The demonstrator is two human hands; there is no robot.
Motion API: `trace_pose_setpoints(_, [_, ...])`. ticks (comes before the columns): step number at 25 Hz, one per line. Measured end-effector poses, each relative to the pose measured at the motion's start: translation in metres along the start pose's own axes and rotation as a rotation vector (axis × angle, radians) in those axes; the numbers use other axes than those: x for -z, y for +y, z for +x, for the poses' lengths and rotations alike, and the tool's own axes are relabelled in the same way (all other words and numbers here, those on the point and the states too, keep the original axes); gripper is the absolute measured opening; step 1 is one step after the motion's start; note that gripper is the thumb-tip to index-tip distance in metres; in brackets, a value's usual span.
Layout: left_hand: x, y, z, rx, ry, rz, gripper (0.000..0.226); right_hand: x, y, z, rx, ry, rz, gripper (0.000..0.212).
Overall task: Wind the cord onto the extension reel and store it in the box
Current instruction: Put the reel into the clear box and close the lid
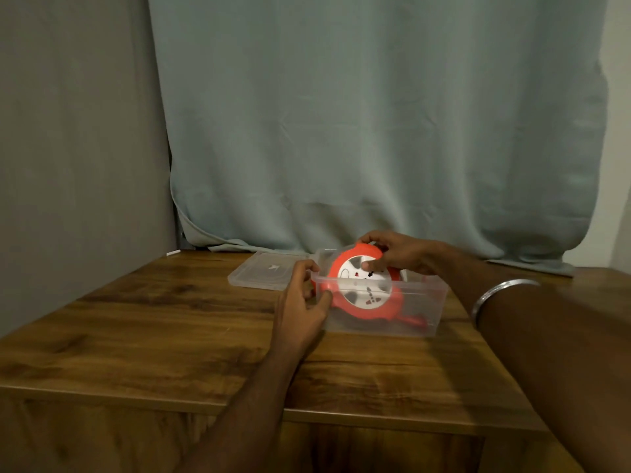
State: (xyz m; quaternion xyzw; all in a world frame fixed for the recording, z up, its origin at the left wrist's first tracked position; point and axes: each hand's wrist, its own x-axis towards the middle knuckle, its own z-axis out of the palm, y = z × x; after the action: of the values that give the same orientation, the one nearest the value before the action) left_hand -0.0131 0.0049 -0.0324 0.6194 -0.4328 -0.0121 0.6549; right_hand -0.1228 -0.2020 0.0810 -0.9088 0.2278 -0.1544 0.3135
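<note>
- a clear plastic box (431,291) sits on a brown wooden table (164,336), toward the back of the table.
- a round orange reel (358,310) is partly inside the box. it leans, with its top edge sticking up over the rim of the box.
- the reel has a white face (363,279) with dark plug holes on it. the face looks toward the person.
- a bit of orange cord or plug (418,323) lies on the floor of the box, just to the right of the reel. it is too blurry to tell which.
- the right hand (397,252) grips the top of the reel. its fingers curl over the orange edge and the thumb presses on the white face.
- a silver bangle (495,295) is on the right arm.
- the left hand (302,302) holds the left end of the box. its fingers bend over the rim and its thumb presses on the front wall near the corner.
- the clear lid (263,273) lies flat on the table just to the left of the box, behind the left hand.
- a pale green curtain (375,124) hangs behind the table, and its bottom edge rests on the back of the table.
- a grey wall (75,148) is on the left side.
- a small white thing (173,252) sits at the back left corner of the table. it is too small to tell what it is.
</note>
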Motion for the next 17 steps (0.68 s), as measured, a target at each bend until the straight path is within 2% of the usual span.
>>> trace_pose_setpoints(4, [0.001,0.000,0.000,0.002,0.002,0.017,0.041,-0.011,0.004,0.001,0.031,0.031,-0.299,0.068])
trace_pose_setpoints(6, [0.001,-0.001,0.001,0.005,-0.001,0.010,0.042,-0.012,0.003,-0.005,0.001,0.093,-0.352,0.068])
trace_pose_setpoints(7, [0.001,0.000,0.000,0.004,-0.003,0.003,0.041,-0.012,0.002,-0.011,-0.021,0.175,-0.325,0.063])
trace_pose_setpoints(8, [0.001,0.001,0.000,0.004,-0.003,0.000,0.041,-0.012,0.001,-0.018,-0.032,0.307,-0.284,0.054])
trace_pose_setpoints(11, [0.002,0.003,-0.001,0.003,-0.011,-0.016,0.040,-0.016,-0.002,-0.050,-0.020,0.880,-0.111,0.020])
trace_pose_setpoints(13, [0.001,0.002,-0.002,0.008,-0.017,-0.020,0.041,-0.027,0.005,-0.074,0.042,1.145,0.119,0.021])
trace_pose_setpoints(15, [0.000,0.003,-0.003,-0.005,-0.004,0.012,0.039,-0.045,0.022,-0.087,0.022,1.194,0.395,0.037])
trace_pose_setpoints(17, [0.001,0.005,-0.004,-0.028,0.006,0.038,0.037,-0.064,0.041,-0.088,-0.009,1.094,0.633,0.053])
